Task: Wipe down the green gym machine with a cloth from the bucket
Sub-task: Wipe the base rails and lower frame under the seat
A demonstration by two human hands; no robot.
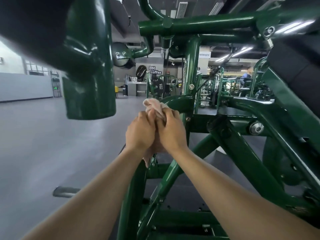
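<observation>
Far left of the hands, the floor [43, 135] is a flat, matte grey sheet. Low on it, below and left of the left forearm, lies a short, dull metal bar [65, 191], too blurred to tell more. Above and to the left of the hands hangs a thick round tube [90, 84] of the green gym machine [190, 66]. Its dark green paint is glossy and carries streaks of reflected light, and its lower end is cut off blunt.

The left hand [139, 134] is seen from the back, fingers curled tight round the cloth [154, 105]. The cloth is pale pinkish, soft and crumpled. A bunched end sticks up above the knuckles and a limp tail hangs below the wrists. The right hand [172, 134] presses against the left one, and its fingers are also bent over the cloth and gripping it.

Just beyond the fingertips, the bunched end lies against a curved, shiny green pipe [178, 101] that joins the upright post. Far behind the hands are a black round weight plate [160, 86] and a white-lettered "DM coffee" sign [155, 70].

Right of the right hand sits a round, polished silver pivot cap [256, 128] where slanting green tubes meet. Further up and right is a black padded cushion [294, 66], matte and gently rounded.
</observation>
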